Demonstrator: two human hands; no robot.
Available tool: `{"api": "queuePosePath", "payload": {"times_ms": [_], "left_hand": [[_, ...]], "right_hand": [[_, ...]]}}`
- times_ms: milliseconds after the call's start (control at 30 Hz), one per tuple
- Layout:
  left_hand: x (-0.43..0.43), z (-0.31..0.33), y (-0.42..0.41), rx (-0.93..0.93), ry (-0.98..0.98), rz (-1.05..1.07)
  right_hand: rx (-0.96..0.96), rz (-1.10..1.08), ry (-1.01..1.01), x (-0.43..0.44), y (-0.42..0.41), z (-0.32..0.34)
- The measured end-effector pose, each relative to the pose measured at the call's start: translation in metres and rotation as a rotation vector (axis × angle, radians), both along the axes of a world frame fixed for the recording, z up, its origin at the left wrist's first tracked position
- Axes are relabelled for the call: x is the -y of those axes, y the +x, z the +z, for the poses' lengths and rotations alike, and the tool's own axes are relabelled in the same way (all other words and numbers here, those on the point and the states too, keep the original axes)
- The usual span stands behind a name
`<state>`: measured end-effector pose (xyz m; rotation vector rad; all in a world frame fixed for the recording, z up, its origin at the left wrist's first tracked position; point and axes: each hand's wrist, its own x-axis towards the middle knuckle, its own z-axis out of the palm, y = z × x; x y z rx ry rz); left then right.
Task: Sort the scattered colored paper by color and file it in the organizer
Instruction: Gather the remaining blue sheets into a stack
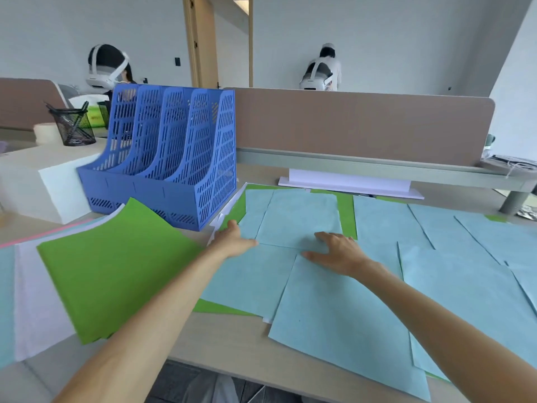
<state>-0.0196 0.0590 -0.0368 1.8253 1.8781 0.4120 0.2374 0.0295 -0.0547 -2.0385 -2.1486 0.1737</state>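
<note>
The sorting is looking partly done and the filing not yet begun: a green stack is lying gathered at the left of the frame on top of pale sheets, while the blue organizer is standing at upper left with no paper showing in its slots. Light blue sheets are lying scattered and overlapping across the centre and right of the surface, with green strips peeking out from under them. The left grip is lying open, fingers straight, on the edge of a blue sheet just beside the organizer; the right grip is pressing flat with spread fingers on the middle sheets, gripping nothing. The blue sheets are probably being gathered now; the buried greens and all the filing are remaining.
</note>
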Motion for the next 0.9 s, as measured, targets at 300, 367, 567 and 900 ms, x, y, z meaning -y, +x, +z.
{"api": "queuePosePath", "payload": {"times_ms": [300,367,567,900], "left_hand": [[-0.017,0.008,-0.011,0.051,-0.101,0.154],[-0.009,0.013,-0.002,-0.075,-0.097,0.098],[-0.013,0.014,0.003,0.176,-0.102,0.131],[-0.012,0.025,0.002,0.324,-0.125,0.112]], "right_hand": [[0.528,0.479,0.585,-0.002,0.001,0.0],[0.469,0.52,0.61,0.005,0.001,0.011],[0.074,0.461,0.438,0.037,-0.001,0.03],[0.151,0.045,-0.13,0.041,0.014,0.006]]}}
